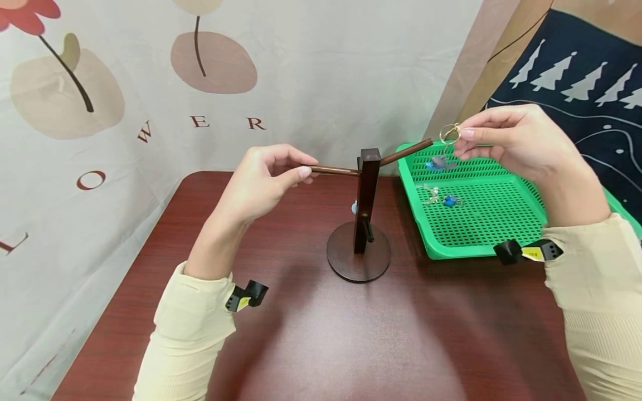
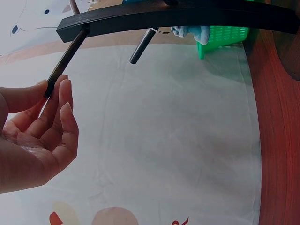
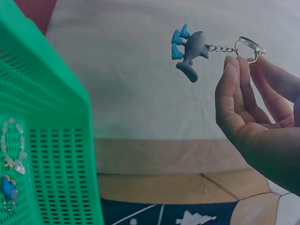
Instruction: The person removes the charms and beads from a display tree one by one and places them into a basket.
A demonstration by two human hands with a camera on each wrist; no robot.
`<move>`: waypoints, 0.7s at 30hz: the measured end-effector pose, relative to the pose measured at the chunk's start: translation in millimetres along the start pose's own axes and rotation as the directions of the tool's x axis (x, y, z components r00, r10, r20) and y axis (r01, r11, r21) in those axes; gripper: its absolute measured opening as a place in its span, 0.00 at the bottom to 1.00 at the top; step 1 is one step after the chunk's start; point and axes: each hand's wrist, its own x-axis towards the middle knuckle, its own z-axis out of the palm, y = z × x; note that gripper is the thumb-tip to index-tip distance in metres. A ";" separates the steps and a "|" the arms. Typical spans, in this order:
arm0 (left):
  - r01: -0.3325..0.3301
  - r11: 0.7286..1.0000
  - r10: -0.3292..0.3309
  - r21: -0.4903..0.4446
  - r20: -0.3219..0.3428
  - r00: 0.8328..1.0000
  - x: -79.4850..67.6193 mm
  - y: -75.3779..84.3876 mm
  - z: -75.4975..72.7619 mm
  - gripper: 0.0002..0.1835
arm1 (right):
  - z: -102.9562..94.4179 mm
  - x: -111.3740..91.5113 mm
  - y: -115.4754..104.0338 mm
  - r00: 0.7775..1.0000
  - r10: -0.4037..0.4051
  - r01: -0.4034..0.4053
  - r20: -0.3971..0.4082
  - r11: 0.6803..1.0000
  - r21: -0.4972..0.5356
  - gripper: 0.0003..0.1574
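Note:
A dark wooden stand (image 1: 368,200) with several pegs rises from a round base (image 1: 358,270). My left hand (image 1: 266,181) pinches the outer end of its upper left peg (image 1: 336,170) between thumb and fingers. My right hand (image 1: 526,142) pinches the gold ring of a keychain (image 3: 193,47), right by the tip of the upper right peg (image 1: 408,152). From the ring's short chain hangs a grey dolphin-like figure with blue pieces. A light-blue figure (image 2: 199,33) hangs by a ring on a lower peg (image 2: 143,46), mostly hidden behind the post in the head view.
A green plastic basket (image 1: 431,245) stands right of the stand, under my right hand. Inside lie a beaded bracelet (image 3: 21,140) and a blue trinket (image 1: 450,200). A printed cloth (image 1: 321,67) hangs behind the reddish-brown table (image 1: 281,334).

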 end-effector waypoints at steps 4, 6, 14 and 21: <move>-0.003 1.000 0.003 -0.003 -0.001 1.000 0.2 -0.7 0.4 0.09 | -9.8 2.7 7.0 0.998 0.033 -0.033 -0.047 0.999 0.008 0.09; -0.003 1.000 0.003 -0.005 -0.002 1.000 0.3 -1.0 0.4 0.09 | -15.0 3.9 11.4 0.997 0.050 -0.049 -0.064 0.999 0.013 0.09; -0.002 1.000 0.002 -0.010 0.002 1.000 0.6 -0.9 1.1 0.09 | -31.9 6.1 25.6 0.990 0.116 -0.108 -0.078 0.990 0.095 0.11; -0.005 1.000 0.005 -0.009 -0.002 1.000 0.6 -1.4 0.9 0.09 | -40.6 8.9 34.6 0.979 0.160 -0.143 -0.123 0.980 0.137 0.10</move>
